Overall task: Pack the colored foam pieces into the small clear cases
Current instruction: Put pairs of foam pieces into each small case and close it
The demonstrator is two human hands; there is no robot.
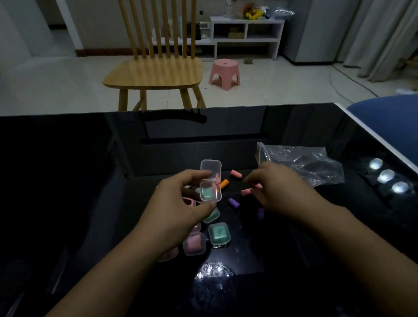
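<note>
Both hands work just above the black glass table [52, 172]: the left hand [179, 209] pinches an open clear case [210, 189] between thumb and fingertips, its lid [211, 167] tipped up behind and a green piece plus a bit of pink showing inside, while the right hand [281, 190] has its fingers curled together around a pink foam piece [247, 192], a second pink end showing just beside its fingertips. Nearest the person lie the packed cases: a closed green case [219, 234], a closed pink case [194, 244] touching it, another green one [211, 216] half under the left hand, and at least two more pink ones mostly hidden by that hand, so I count five or so filled, with the exact total hidden. Loose pieces left on the glass, going outward: two purple pieces [234, 203], one of them tucked by the right wrist, one orange piece [224, 183], and one pink piece [236, 173] farthest out. Judging from that, the job looks well past halfway, with the held case being filled and about six pieces waiting. I cannot see any spare empty case. Farther right sits a crumpled clear plastic bag [302, 163], seemingly empty. Beyond the table stand one wooden chair [155, 74] and one pink stool [224, 73].
</note>
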